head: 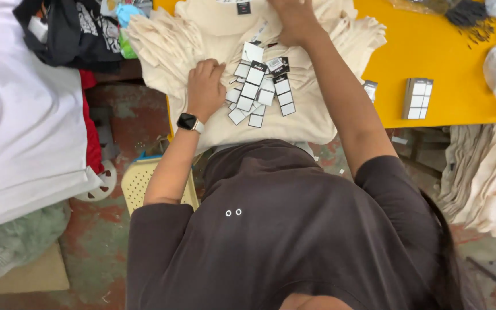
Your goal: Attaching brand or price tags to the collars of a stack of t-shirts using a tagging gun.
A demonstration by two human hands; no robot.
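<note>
Table: a yellow table (443, 86) runs across the top right, its near edge just past the person's chest.
White sheet: a big white cloth (18, 115) fills the left side, with dark printed clothes (81, 31) heaped above it.
Shirt stack: a pile of cream folded shirts (294, 115) sits on the table's near left end, right in front of the person (edges fanned out at both sides).
Loose cream fabric: more of it hangs at the far right (489, 178), below the table edge.
Stool: a pale yellow perforated plastic stool (139, 181) stands on the floor under the left arm.
Left hand: the left hand (205, 86) lies flat on the stack, fingers curled down and pressing the fabric, holding nothing that I can see; a smartwatch (189, 122) is on the wrist.
Right hand: the right hand (294, 20) is further up the stack near the collar, fingers bent into the cloth; can't tell if it's actually gripping it.
Tags: a loose bunch of black-and-white hang tags (259, 89) lies on the top shirt between the hands, just beside the left fingers.
Spare tags: a small stack of tags (418, 99) stands on the bare table, well apart.
</note>
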